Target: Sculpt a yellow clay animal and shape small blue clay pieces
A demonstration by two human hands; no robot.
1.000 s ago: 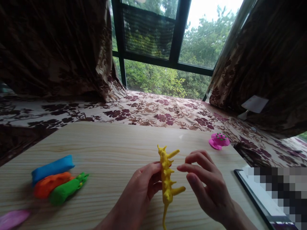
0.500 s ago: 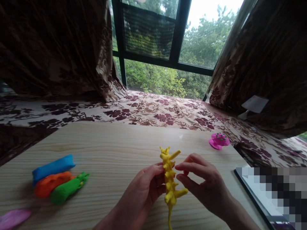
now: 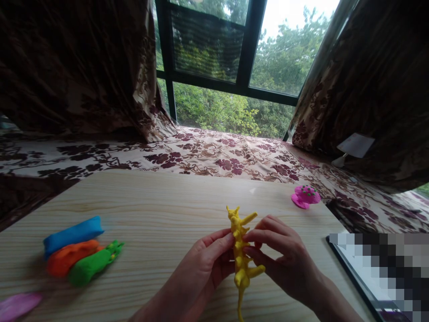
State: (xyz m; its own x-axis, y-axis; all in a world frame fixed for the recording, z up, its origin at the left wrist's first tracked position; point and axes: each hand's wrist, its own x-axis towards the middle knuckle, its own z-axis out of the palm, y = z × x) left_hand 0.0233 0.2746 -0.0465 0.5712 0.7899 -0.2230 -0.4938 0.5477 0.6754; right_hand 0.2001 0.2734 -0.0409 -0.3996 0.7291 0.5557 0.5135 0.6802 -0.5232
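A yellow clay animal figure (image 3: pixel 240 252) is held up above the table, with horns at its head, a row of pointed spikes, stubby legs sticking out to the right and a thin tail hanging down. My left hand (image 3: pixel 204 264) grips its body from the left, thumb on the near side and the other fingers partly hidden behind it. From the right, my right hand (image 3: pixel 284 255) pinches a spike at mid-body between thumb and forefinger. Its remaining fingers are bent, and the fingertips partly cover the spike.
On the wooden table (image 3: pixel 161 201), blue clay (image 3: pixel 73 233), orange clay (image 3: pixel 72 257) and green clay (image 3: pixel 90 267) lie together at left. A pink piece (image 3: pixel 20 306) is at lower left. A pink clay shape with green dots (image 3: pixel 305 197) sits at far right, above a dark-edged tablet (image 3: pixel 355 268).
My right hand has moved left from beside the figure, its thumb and forefinger closing on a spike. My left hand has shifted the figure slightly right and turned it a little.
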